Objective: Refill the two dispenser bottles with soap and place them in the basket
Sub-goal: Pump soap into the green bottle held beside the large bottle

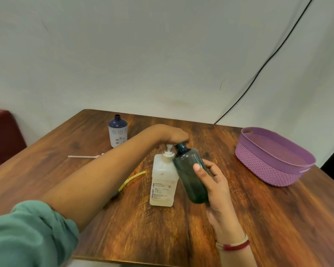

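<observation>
Pumping — left hand (173, 134) presses the soap pump (168, 152), finger curl hidden; right hand (215, 183) grips the teal bottle (190, 173) — keep its mouth under the spout.

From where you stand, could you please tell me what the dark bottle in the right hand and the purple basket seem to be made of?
Dark bottle: likely glossy plastic; its teal-grey wall looks translucent and carries soft highlights. Purple basket: probably moulded matt plastic; the woven texture is very regular and the rim is one solid band.
</observation>
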Tool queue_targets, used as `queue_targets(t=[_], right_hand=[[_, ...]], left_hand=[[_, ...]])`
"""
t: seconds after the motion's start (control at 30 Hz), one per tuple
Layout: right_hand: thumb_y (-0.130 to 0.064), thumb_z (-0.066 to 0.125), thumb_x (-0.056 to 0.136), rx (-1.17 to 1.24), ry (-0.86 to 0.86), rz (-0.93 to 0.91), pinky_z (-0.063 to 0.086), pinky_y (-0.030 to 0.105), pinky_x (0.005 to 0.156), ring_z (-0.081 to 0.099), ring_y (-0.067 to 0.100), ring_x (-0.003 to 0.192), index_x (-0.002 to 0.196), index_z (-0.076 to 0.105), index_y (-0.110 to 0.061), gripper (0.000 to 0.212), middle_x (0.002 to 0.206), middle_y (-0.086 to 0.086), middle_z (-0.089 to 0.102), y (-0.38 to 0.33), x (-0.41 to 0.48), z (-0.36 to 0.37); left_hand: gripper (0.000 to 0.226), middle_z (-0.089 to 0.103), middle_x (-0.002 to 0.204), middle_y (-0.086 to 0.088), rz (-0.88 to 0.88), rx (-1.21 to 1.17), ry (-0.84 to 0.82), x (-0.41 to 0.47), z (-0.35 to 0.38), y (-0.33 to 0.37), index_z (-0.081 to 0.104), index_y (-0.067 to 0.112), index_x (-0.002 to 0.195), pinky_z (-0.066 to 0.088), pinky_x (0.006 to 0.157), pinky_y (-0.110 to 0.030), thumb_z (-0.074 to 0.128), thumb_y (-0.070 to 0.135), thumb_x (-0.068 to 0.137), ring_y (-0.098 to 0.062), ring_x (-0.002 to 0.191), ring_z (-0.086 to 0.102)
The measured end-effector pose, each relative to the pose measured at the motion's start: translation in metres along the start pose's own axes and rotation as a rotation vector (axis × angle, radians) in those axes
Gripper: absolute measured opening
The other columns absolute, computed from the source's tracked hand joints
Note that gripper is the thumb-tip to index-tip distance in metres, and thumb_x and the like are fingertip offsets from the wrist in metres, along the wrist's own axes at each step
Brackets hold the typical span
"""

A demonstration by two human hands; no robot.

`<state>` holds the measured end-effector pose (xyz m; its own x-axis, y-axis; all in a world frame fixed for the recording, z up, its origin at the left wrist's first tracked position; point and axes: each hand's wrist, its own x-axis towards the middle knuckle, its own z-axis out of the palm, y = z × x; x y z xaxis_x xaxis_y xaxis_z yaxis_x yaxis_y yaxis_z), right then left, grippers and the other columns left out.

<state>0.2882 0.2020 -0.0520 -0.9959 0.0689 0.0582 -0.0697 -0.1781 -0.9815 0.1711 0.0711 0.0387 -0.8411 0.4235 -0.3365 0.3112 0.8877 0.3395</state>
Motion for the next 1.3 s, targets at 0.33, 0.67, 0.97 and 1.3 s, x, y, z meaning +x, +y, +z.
queue_targets(t=[0.33,0.67,0.97,1.3], right_hand=[[-0.048,0.076,0.053,-0.02,-0.015,-0.04,0.057,0.042,0.079,0.069,0.021,0.096,0.106,0.068,-0.027,0.057,0.099,-0.006,0.073,-0.004,-0.001,-0.003],[-0.049,0.078,0.052,0.012,0.007,-0.006,0.053,0.048,0.086,0.067,0.026,0.101,0.098,0.069,-0.031,0.05,0.105,0.0,0.072,0.005,-0.005,0.001],[-0.048,0.078,0.052,0.024,-0.003,-0.005,0.054,0.046,0.085,0.068,0.025,0.099,0.1,0.069,-0.029,0.053,0.104,0.001,0.073,0.005,-0.004,0.002],[-0.048,0.077,0.051,0.008,-0.001,-0.009,0.055,0.045,0.083,0.068,0.025,0.1,0.104,0.068,-0.028,0.058,0.104,0.0,0.073,-0.001,-0.001,-0.004]], left_hand=[[0.027,0.051,0.093,-0.009,0.02,0.038,-0.01,-0.008,-0.006,0.005,0.052,0.003,0.104,0.039,0.061,-0.022,0.029,0.018,0.102,-0.014,0.072,0.045],[0.024,0.045,0.077,0.001,0.004,0.007,0.039,-0.013,0.006,0.004,0.048,0.007,0.1,0.036,0.052,-0.015,0.027,0.019,0.102,-0.009,0.063,0.038],[0.032,0.051,0.087,-0.003,-0.005,-0.046,0.07,-0.013,0.006,0.0,0.052,0.006,0.109,0.04,0.046,-0.009,0.024,0.02,0.102,-0.011,0.067,0.043],[0.044,0.057,0.111,-0.015,-0.024,-0.113,0.036,-0.011,-0.003,0.002,0.053,-0.001,0.121,0.042,0.078,-0.028,0.022,0.024,0.103,-0.021,0.089,0.053]])
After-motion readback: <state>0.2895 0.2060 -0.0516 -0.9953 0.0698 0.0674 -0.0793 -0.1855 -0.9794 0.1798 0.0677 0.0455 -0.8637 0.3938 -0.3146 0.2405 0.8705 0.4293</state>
